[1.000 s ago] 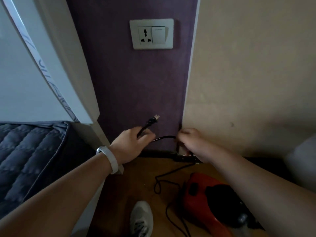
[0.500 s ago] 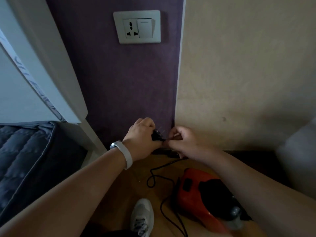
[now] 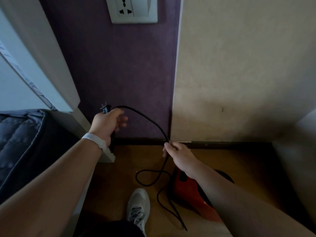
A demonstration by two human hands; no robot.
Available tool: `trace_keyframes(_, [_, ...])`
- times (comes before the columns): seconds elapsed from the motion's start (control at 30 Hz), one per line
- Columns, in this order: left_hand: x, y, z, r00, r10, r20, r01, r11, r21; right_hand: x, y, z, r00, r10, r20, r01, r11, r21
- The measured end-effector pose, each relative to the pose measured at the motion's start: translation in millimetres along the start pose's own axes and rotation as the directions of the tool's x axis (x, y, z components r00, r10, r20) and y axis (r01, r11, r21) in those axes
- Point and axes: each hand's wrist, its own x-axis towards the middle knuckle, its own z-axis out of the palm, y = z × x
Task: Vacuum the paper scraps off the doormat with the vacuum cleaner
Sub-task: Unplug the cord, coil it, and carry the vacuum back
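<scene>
A red and black vacuum cleaner [image 3: 188, 194] lies on the wooden floor, partly hidden under my right forearm. Its black cord [image 3: 150, 122] arcs up from loops on the floor. My left hand [image 3: 107, 124] grips the black plug [image 3: 105, 108], whose prongs point up and left. My right hand [image 3: 177, 154] pinches the cord lower down, near the skirting board. A white wall socket [image 3: 126, 9] sits high on the purple wall, well above both hands. No doormat or paper scraps are in view.
A dark quilted mattress [image 3: 20, 144] lies at the left beside a white door frame [image 3: 56, 77]. My grey shoe [image 3: 138, 207] stands on the floor near the cord loops. A beige wall [image 3: 239, 74] fills the right; a pale object [image 3: 306, 134] sits at the far right.
My hands were together at the plug; now they have spread apart. The left hand has moved left with the plug, and the right has slid down the cord. The socket sits nearer the top edge.
</scene>
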Motion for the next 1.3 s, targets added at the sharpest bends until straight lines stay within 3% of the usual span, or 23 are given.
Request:
trace_keyframes(0.1, [-7, -10, 18, 0.997, -0.006, 0.075, 0.013, 0.995, -0.097, 2, 5, 14, 0.996, -0.087, -0.031, 0.085, 0.994, -0.067])
trace_keyframes(0.33, [-33, -19, 66, 0.971, 0.123, 0.206, -0.107, 0.991, -0.084, -5, -10, 36, 0.957, -0.284, 0.064, 0.291, 0.926, -0.240])
trace_keyframes(0.5, [-50, -20, 80, 0.877, 0.114, 0.467, -0.151, 0.988, 0.044, -1, -10, 39, 0.952, -0.274, 0.133, 0.278, 0.961, -0.009])
trace_keyframes(0.57, [-54, -18, 76, 0.854, 0.038, 0.519, -0.061, 0.998, 0.028, -3, -14, 30, 0.950, -0.294, 0.102, 0.286, 0.954, 0.087])
trace_keyframes(0.67, [-56, -21, 76, 0.869, 0.064, 0.491, -0.067, 0.998, -0.011, -8, -20, 21, 0.961, -0.231, 0.150, 0.188, 0.949, 0.253])
trace_keyframes(0.73, [-53, -21, 77, 0.865, 0.119, 0.488, -0.103, 0.993, -0.060, -10, -21, 20, 0.962, -0.149, 0.228, 0.073, 0.949, 0.308])
trace_keyframes(0.8, [-48, -15, 77, 0.879, 0.126, 0.461, -0.051, 0.984, -0.173, -9, -20, 16, 0.959, -0.132, 0.252, 0.048, 0.948, 0.315])
trace_keyframes(0.9, [-34, 6, 70, 0.954, 0.083, 0.289, 0.036, 0.922, -0.386, -8, -10, 13, 0.970, -0.095, 0.222, 0.068, 0.989, 0.128])
trace_keyframes(0.97, [-21, 26, 53, 0.988, 0.076, 0.135, -0.011, 0.904, -0.427, -8, 6, 9, 0.977, -0.022, 0.214, 0.034, 0.998, -0.053])
trace_keyframes(1.0, [-13, 34, 42, 0.991, 0.121, 0.054, -0.093, 0.926, -0.366, -8, 18, 6, 0.977, 0.033, 0.211, -0.009, 0.994, -0.113])
trace_keyframes(1.07, [-2, 40, 21, 0.944, 0.324, -0.066, -0.325, 0.946, -0.003, -7, 41, -3, 0.973, 0.160, 0.164, -0.146, 0.985, -0.097])
trace_keyframes(1.13, [7, 31, 11, 0.876, 0.480, -0.047, -0.424, 0.813, 0.400, -3, 53, -13, 0.959, 0.276, 0.060, -0.282, 0.949, 0.139])
trace_keyframes(1.2, [14, 10, 11, 0.908, 0.411, 0.089, -0.376, 0.702, 0.605, 2, 48, -22, 0.935, 0.354, -0.007, -0.309, 0.824, 0.475])
trace_keyframes(1.3, [9, -29, 28, 0.947, 0.184, 0.262, -0.318, 0.642, 0.698, 13, 24, -30, 0.930, 0.367, 0.009, -0.230, 0.565, 0.792])
